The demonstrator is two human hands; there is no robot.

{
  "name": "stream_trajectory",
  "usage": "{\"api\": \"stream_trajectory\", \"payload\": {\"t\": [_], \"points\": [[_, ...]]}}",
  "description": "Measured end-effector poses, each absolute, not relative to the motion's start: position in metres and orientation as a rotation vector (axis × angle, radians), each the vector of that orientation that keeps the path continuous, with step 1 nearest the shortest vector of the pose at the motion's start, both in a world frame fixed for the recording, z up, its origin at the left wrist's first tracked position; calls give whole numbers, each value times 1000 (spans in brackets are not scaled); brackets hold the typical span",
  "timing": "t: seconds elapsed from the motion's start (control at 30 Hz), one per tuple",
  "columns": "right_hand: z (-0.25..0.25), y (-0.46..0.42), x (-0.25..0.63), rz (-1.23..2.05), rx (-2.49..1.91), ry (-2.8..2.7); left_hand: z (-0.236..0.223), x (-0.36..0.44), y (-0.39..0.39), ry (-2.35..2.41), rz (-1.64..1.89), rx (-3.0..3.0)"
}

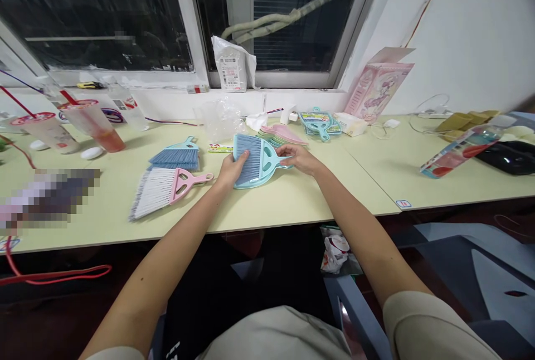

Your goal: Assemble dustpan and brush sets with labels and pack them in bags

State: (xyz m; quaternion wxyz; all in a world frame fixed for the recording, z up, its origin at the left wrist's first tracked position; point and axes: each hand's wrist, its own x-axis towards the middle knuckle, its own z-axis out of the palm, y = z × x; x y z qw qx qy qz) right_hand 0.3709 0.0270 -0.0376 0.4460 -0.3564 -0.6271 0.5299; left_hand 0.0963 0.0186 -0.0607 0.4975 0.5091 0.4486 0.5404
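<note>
A light-blue hand brush [266, 160] with grey-blue bristles lies nested on a matching light-blue dustpan [253, 185], both held just over the table. My left hand [232, 171] grips the pair at the bristle side, thumb on top of the bristles and fingers hidden beneath. At the other end, my right hand [300, 159] has its fingers closed around the handles. To the left lie a pink hand brush [182, 181] with white bristles and some blue hand brushes [175, 156]. Just behind the held pair sits a stack of pink and green dustpans [288, 134].
Packed blue brush sets [320, 123] lie at the back, beside a tissue pack [350, 124] and a pink box [379, 90]. Clear plastic wrap [219, 118] is near the window. Drink cups [94, 126] stand left; a bottle [460, 151] lies right. The table's front edge [271, 227] is close.
</note>
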Motion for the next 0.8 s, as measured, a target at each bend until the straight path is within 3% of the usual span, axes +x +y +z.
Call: {"api": "stream_trajectory", "payload": {"t": [0.37, 0.8], "points": [[-26, 16, 379, 1597, -1063, -1530, -65, 95, 22, 1080, 1387, 1236], [-34, 20, 375, 1409, -1054, -1504, -59, 100, 21, 1063, 1370, 1097]]}}
